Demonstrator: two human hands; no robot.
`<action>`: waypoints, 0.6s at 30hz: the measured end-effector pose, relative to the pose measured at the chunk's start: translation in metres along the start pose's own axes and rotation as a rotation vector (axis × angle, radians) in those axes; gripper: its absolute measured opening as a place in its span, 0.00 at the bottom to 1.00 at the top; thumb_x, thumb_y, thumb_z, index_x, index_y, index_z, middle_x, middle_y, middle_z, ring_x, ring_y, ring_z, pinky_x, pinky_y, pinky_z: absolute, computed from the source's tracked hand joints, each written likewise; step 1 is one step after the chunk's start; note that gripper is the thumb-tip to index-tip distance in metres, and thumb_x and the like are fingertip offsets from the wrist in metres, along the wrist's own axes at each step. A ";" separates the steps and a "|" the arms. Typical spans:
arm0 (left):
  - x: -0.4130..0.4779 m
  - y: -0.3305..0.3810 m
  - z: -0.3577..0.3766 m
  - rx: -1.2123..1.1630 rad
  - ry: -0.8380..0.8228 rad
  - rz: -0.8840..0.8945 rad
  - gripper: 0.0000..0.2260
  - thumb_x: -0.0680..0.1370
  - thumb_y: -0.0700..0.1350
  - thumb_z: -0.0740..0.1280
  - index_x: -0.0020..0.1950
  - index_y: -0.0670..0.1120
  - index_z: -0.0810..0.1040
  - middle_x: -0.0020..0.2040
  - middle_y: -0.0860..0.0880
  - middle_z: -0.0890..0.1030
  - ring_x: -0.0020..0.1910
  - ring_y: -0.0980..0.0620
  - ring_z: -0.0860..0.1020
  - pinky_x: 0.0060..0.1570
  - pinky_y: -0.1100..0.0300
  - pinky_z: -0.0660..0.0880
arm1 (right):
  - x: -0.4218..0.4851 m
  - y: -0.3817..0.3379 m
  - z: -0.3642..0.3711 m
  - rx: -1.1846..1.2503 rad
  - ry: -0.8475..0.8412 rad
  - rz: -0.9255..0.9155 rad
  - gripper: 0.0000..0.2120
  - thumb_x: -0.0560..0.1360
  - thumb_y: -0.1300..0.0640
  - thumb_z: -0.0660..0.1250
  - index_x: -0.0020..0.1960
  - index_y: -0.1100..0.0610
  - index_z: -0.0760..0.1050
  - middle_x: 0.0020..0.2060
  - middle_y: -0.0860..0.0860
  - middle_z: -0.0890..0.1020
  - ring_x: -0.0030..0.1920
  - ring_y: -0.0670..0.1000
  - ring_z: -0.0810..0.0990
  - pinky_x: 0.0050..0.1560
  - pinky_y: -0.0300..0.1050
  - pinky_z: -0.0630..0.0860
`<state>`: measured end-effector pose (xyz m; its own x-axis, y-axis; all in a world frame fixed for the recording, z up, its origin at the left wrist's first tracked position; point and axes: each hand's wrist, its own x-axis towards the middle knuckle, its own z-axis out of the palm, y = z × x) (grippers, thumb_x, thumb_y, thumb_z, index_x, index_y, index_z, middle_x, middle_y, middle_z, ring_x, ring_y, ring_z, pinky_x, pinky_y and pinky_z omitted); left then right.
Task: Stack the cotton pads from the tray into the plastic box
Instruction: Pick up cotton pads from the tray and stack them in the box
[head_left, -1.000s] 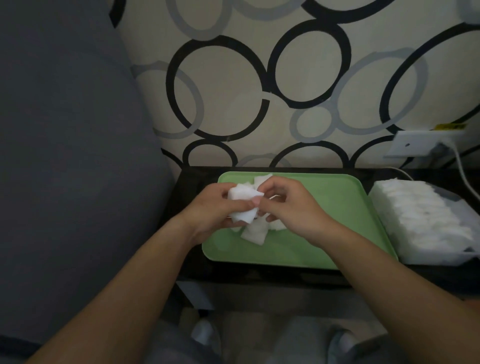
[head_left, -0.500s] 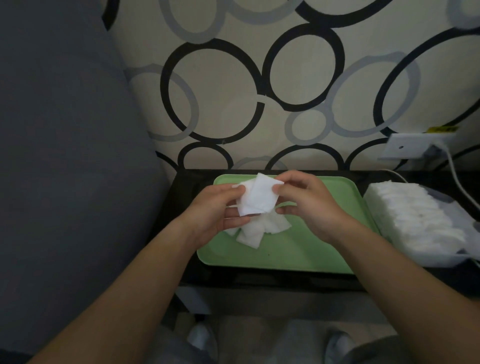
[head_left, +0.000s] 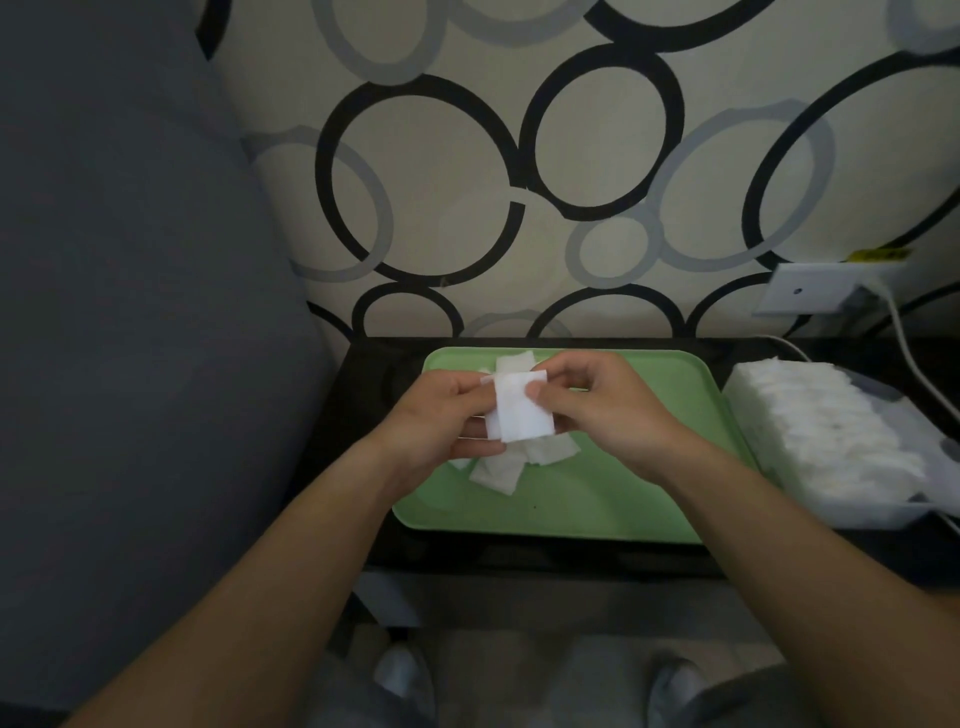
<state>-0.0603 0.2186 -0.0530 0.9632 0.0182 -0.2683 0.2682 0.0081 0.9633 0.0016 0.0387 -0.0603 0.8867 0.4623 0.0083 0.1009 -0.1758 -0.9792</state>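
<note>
Both hands meet over the green tray (head_left: 597, 499) on a small stack of white cotton pads (head_left: 521, 410). My left hand (head_left: 441, 415) holds the stack from the left with curled fingers under it. From the right, my right hand (head_left: 608, 405) pinches its upper right corner with thumb and fingers. Several loose pads (head_left: 506, 470) lie on the tray below the hands, and another pad (head_left: 514, 361) shows behind them. The plastic box (head_left: 883, 512) stands to the right of the tray, filled with rows of stacked pads (head_left: 826, 421).
Tray and box sit on a small black table (head_left: 353, 431) against a wall patterned with rings. A grey cushion (head_left: 130, 338) fills the left side. A wall socket (head_left: 815, 288) with a white cable (head_left: 914, 364) is at the right. My knees and shoes show below.
The pads between my hands went from a bunched, tilted bundle to a squared, upright stack. Both hands stayed over the tray's left half.
</note>
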 end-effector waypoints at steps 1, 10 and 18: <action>0.000 0.000 0.001 -0.001 -0.001 -0.001 0.11 0.83 0.46 0.65 0.60 0.45 0.82 0.50 0.46 0.87 0.47 0.51 0.85 0.37 0.63 0.80 | 0.000 0.000 0.000 -0.010 -0.004 0.003 0.04 0.76 0.61 0.71 0.50 0.59 0.82 0.43 0.56 0.85 0.39 0.50 0.82 0.40 0.48 0.79; 0.001 0.003 0.007 -0.068 -0.032 -0.033 0.11 0.83 0.44 0.62 0.58 0.44 0.82 0.48 0.43 0.87 0.46 0.47 0.86 0.40 0.57 0.81 | -0.003 -0.003 0.000 -0.039 0.021 0.009 0.04 0.75 0.59 0.72 0.49 0.58 0.83 0.39 0.54 0.85 0.34 0.47 0.81 0.34 0.41 0.73; 0.002 0.001 0.013 -0.068 -0.049 -0.007 0.11 0.82 0.41 0.64 0.62 0.40 0.80 0.50 0.45 0.87 0.50 0.50 0.85 0.45 0.59 0.82 | 0.000 -0.002 0.003 -0.161 0.205 0.030 0.10 0.70 0.53 0.77 0.47 0.56 0.79 0.40 0.55 0.81 0.37 0.50 0.80 0.38 0.48 0.79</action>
<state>-0.0582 0.2057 -0.0526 0.9615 -0.0310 -0.2730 0.2746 0.0762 0.9585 -0.0001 0.0412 -0.0588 0.9617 0.2716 0.0369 0.1293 -0.3308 -0.9348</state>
